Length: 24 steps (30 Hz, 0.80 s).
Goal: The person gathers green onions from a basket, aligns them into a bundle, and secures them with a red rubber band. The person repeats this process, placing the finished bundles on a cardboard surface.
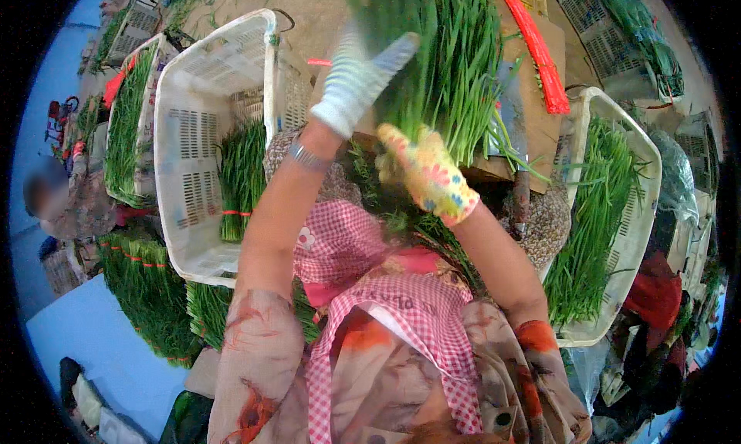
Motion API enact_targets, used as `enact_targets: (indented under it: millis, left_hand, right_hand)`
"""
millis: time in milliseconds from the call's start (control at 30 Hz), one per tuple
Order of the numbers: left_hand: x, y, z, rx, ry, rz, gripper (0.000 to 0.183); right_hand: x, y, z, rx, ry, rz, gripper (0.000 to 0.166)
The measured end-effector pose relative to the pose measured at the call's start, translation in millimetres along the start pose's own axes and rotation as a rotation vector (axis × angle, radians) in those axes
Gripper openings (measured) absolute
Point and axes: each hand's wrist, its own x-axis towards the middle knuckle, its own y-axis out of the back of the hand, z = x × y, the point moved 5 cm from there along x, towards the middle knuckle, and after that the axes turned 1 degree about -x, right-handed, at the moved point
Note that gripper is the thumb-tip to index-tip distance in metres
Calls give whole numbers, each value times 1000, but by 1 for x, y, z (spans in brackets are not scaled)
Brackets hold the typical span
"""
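Observation:
My right hand (pixel 434 175), in a yellow flowered glove, grips the pale lower ends of a bunch of green chive-like leaves (pixel 399 73), blurred by motion. My left hand (pixel 356 79), in a white and blue striped glove, is against the left side of these leaves. Its thumb is spread across them, and its blurred fingers do not show whether they hold any. More loose leaves (pixel 463 68) lie just right of the bunch on a brown board (pixel 547 137). There, a broad-bladed knife (pixel 509 120) lies partly under stray stalks, its handle towards me. A bundle of red strips (pixel 535 50) lies beyond it.
At my left stands a white plastic crate (pixel 191 120) with a tied bunch (pixel 240 178) inside. A second crate (pixel 651 149) at my right holds loose greens (pixel 602 224). Red-banded bunches (pixel 145 288) are stacked at lower left. Another person (pixel 75 204) is at far left.

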Motion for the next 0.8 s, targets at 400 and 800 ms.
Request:
enact_targets:
  millis: [400,800]
  left_hand:
    - [31,-29,-59,53,183,-270,109]
    - [17,-47,-67,751,-78,-91,122]
  right_hand:
    - [28,18,25,460,-291,144,20]
    - [-51,-17,35,-416,-340,-378,44]
